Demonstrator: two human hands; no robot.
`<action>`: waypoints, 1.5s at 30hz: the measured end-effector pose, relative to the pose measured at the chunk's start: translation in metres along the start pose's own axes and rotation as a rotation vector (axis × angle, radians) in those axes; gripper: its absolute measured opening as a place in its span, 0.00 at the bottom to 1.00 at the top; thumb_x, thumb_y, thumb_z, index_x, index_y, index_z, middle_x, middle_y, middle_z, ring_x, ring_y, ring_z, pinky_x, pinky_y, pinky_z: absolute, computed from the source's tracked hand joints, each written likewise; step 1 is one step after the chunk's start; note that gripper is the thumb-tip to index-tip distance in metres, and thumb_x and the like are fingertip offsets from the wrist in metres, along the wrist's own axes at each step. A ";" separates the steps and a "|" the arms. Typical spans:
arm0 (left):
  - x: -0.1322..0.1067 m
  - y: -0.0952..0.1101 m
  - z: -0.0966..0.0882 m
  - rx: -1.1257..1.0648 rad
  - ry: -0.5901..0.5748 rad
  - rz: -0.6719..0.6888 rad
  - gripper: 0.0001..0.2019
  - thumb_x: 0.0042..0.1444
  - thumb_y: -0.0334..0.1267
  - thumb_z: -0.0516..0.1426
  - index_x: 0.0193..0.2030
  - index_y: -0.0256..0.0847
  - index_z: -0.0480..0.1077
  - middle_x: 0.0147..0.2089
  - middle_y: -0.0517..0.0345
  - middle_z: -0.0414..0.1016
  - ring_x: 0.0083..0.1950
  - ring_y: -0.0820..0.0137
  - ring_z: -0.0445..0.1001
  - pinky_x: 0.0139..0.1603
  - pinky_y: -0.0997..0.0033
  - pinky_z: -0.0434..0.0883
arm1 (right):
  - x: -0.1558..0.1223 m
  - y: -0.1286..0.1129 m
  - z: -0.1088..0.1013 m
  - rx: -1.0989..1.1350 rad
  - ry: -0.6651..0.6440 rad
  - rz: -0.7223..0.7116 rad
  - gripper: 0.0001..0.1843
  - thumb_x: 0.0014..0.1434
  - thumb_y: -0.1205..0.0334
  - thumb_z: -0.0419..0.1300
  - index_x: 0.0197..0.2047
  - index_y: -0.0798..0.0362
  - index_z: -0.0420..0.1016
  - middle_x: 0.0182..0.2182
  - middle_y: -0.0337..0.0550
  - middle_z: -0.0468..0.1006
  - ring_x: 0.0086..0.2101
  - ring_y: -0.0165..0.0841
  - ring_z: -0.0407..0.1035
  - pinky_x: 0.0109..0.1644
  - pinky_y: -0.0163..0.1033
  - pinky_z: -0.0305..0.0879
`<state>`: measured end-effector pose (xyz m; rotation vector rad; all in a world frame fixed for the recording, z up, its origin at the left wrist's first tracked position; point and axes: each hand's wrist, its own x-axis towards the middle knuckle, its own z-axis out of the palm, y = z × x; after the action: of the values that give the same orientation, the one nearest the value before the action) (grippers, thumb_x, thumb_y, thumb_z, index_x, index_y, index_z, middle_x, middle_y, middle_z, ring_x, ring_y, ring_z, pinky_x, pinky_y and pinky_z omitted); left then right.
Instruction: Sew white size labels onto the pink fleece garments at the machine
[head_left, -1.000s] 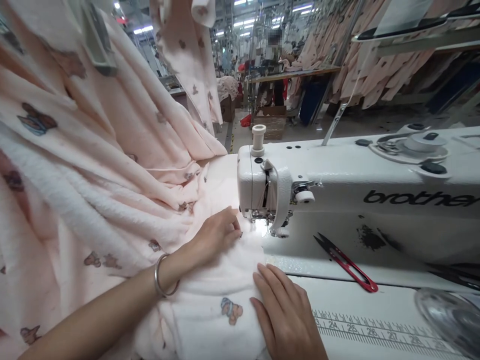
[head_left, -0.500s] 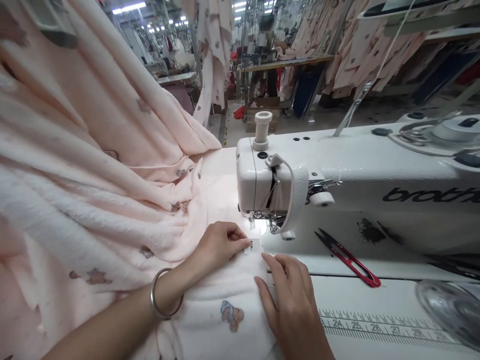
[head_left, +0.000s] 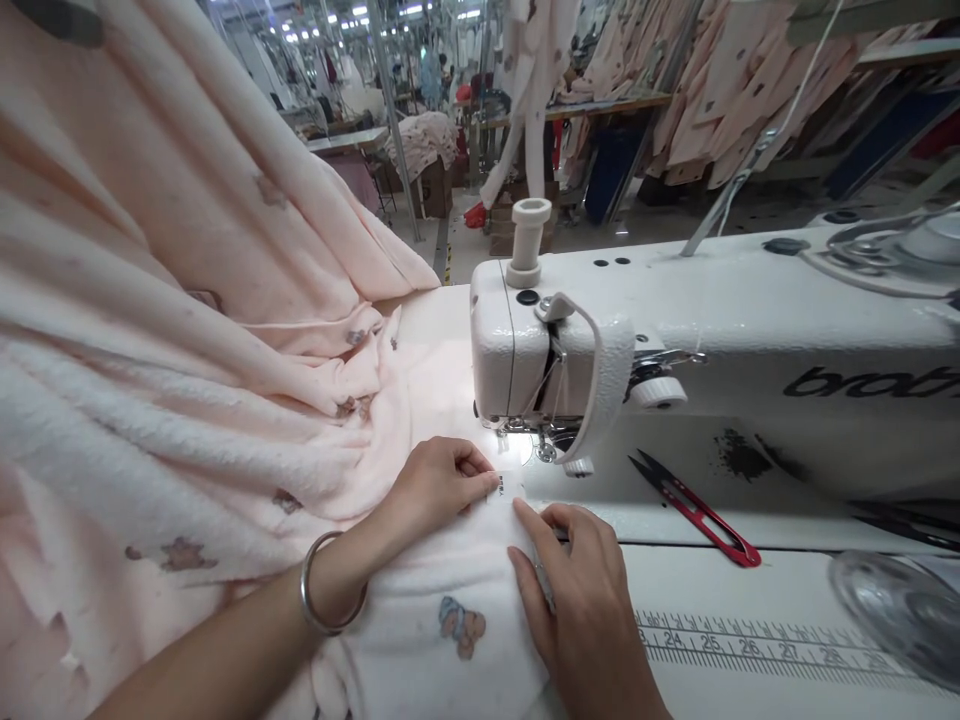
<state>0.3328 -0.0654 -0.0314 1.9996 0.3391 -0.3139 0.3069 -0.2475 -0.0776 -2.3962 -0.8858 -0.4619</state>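
My left hand (head_left: 441, 482), a metal bangle on its wrist, pinches a small white label (head_left: 510, 484) with dark print between thumb and fingertips. The label lies on pale pink plush fabric (head_left: 405, 620) with bear prints, just in front of the sewing machine (head_left: 551, 360) and its lit needle area. My right hand (head_left: 581, 580) rests at the fabric's right edge. Its index fingertip touches the cloth beside the label, and its thumb is apart from the index finger. The lower fingers of this hand are partly hidden.
Red-handled thread snips (head_left: 697, 510) lie on the machine bed, right of the needle. Dark scissors (head_left: 907, 525) are farther right. A ruler scale (head_left: 750, 645) runs along the table's front. Bunched fabric (head_left: 187, 300) rises at the left. Behind stand other worktables and hanging pink garments (head_left: 705, 100).
The camera view has shifted slightly, so the background and machine sit differently. My right index fingertip has moved slightly left towards the label. The left hand keeps its pinch.
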 end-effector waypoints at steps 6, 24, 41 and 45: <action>0.000 0.002 0.000 0.009 -0.001 -0.001 0.11 0.48 0.43 0.59 0.30 0.36 0.73 0.23 0.61 0.70 0.21 0.77 0.65 0.22 0.79 0.60 | -0.003 0.002 0.001 0.006 -0.017 0.001 0.20 0.62 0.64 0.53 0.57 0.60 0.65 0.43 0.53 0.63 0.44 0.41 0.60 0.45 0.49 0.65; -0.029 -0.002 -0.010 0.543 0.154 0.460 0.14 0.58 0.34 0.54 0.50 0.37 0.69 0.49 0.48 0.71 0.47 0.63 0.72 0.48 0.64 0.71 | 0.001 -0.006 0.000 -0.067 0.038 -0.053 0.16 0.63 0.67 0.53 0.53 0.64 0.68 0.41 0.56 0.64 0.43 0.43 0.60 0.44 0.50 0.65; -0.039 -0.034 -0.016 0.925 -0.112 0.935 0.24 0.65 0.36 0.48 0.65 0.30 0.52 0.68 0.39 0.53 0.70 0.61 0.49 0.68 0.58 0.59 | 0.001 -0.009 0.005 -0.117 0.090 -0.044 0.17 0.64 0.64 0.53 0.51 0.67 0.70 0.40 0.57 0.66 0.43 0.44 0.61 0.41 0.50 0.66; -0.039 -0.035 -0.015 0.925 -0.120 0.921 0.24 0.65 0.36 0.48 0.66 0.32 0.52 0.69 0.41 0.51 0.71 0.61 0.48 0.69 0.58 0.57 | 0.001 -0.009 0.004 -0.116 0.083 -0.059 0.17 0.64 0.64 0.53 0.51 0.67 0.70 0.40 0.57 0.66 0.42 0.45 0.61 0.41 0.49 0.65</action>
<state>0.2846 -0.0409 -0.0398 2.7432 -0.9659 0.0317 0.3015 -0.2385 -0.0773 -2.4408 -0.9183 -0.6468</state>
